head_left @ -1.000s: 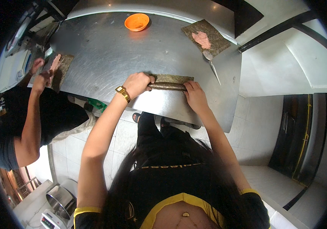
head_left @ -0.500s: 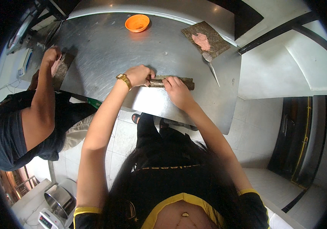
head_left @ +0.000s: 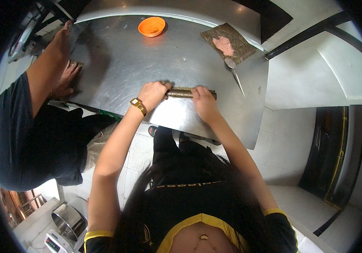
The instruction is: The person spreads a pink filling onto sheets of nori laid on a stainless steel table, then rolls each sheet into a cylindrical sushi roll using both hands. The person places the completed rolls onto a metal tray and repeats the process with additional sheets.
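Note:
A dark seaweed roll [head_left: 182, 93] lies crosswise on the steel table near its front edge. A narrow strip of the sheet shows along its far side. My left hand [head_left: 152, 95], with a gold watch on the wrist, grips the roll's left end with curled fingers. Over the right part of the roll my right hand [head_left: 205, 103] is bent, fingertips on its far side and a short end sticking out beyond. Farther right lies a flat seaweed sheet [head_left: 242, 45] with a patch of pink paste [head_left: 223, 45]. A metal spoon [head_left: 236, 79] rests at its near corner.
An orange bowl [head_left: 152, 27] stands at the back of the steel table [head_left: 126, 55]. On the left a co-worker in a dark shirt [head_left: 16, 139] reaches across the table, one hand [head_left: 65, 80] by another seaweed piece. A steel pot [head_left: 68, 219] is at lower left.
My right hand has slid right along the roll, uncovering more of its middle. My left hand stays at the left end. The co-worker's arm has reached farther across the table.

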